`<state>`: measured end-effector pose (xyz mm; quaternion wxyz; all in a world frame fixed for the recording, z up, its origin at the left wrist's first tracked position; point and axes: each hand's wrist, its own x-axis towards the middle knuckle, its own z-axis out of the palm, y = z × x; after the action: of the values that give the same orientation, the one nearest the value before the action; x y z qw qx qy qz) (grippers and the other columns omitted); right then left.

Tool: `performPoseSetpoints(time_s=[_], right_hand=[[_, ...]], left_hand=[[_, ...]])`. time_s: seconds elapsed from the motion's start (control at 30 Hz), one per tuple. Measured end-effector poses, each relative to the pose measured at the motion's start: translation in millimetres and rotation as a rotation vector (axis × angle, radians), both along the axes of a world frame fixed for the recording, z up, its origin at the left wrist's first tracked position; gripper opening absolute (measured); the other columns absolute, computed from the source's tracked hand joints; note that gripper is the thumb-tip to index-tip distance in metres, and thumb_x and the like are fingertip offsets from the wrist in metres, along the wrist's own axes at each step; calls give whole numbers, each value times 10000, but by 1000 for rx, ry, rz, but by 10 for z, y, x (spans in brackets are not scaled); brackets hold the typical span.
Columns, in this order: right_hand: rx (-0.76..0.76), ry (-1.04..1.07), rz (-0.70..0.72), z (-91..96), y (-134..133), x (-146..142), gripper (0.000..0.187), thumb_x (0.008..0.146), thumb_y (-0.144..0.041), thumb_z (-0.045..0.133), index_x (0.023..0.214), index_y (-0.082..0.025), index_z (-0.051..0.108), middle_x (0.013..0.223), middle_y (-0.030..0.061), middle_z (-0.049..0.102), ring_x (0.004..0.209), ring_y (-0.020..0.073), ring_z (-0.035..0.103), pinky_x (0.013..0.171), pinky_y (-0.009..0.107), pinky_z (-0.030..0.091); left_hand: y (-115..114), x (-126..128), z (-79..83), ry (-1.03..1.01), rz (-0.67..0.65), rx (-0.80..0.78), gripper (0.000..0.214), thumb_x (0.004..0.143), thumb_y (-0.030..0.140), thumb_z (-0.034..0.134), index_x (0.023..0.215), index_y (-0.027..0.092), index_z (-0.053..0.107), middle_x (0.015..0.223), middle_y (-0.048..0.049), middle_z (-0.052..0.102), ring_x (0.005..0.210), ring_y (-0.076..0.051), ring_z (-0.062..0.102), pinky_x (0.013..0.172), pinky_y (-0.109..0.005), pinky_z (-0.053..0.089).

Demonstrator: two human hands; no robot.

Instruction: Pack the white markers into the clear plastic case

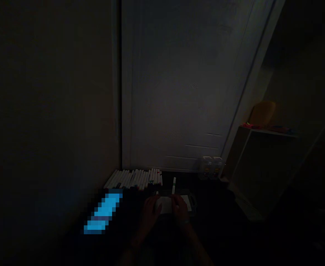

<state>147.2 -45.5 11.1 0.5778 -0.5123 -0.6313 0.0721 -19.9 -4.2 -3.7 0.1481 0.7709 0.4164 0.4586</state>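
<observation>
The scene is very dark. My left hand (150, 207) is closed on the left edge of a small white card (164, 204). On the card's right side is my right hand (180, 208), its fingers bent. A white marker with a green band (174, 185) sticks up from the fingers of my right hand, apparently held in them. Beneath both hands lies a clear plastic case with a handle (194, 203). White paper (188, 202) shows in or on the case, right of my right hand. Fine finger contact is lost in the dark.
A row of white markers (136, 179) lies back left on the dark surface. Two clear boxes (211, 168) stand back right against a pale door (176, 92). At left is a pixelated bright blue screen (104, 212). A cabinet (251, 166) stands at right.
</observation>
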Motion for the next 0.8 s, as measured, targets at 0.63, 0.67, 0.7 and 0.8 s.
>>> performPoseSetpoints(time_s=[0.63,0.67,0.7,0.8], right_hand=[[76,-154,82,-47,-165,-8,302,899,-251,421,1168,-252,560,1108,58,621,1023,194,574,880,348,460],[71,-142,85,-42,-170,0,300,898,-263,428,1165,-254,563,1105,56,623,1019,193,576,876,347,462],[68,-136,88,-37,-173,7,299,896,-273,434,1164,-257,565,1099,55,625,1012,193,577,870,346,465],[83,-147,85,-14,-179,12,286,893,-287,441,1139,-269,585,1059,51,635,982,191,577,849,346,466]], left_hand=[[53,10,31,-336,226,-119,392,842,406,374,1153,183,458,1059,-92,585,1025,-229,530,915,-439,377],[67,15,21,-373,214,-139,408,841,411,374,1165,174,441,1045,-94,586,1011,-225,541,913,-435,385],[75,21,10,-404,200,-163,420,842,413,369,1180,171,426,1042,-93,586,1000,-218,550,913,-428,390],[84,36,-28,-465,137,-218,411,857,416,339,1183,181,424,1086,-97,573,1015,-199,550,921,-400,396]])
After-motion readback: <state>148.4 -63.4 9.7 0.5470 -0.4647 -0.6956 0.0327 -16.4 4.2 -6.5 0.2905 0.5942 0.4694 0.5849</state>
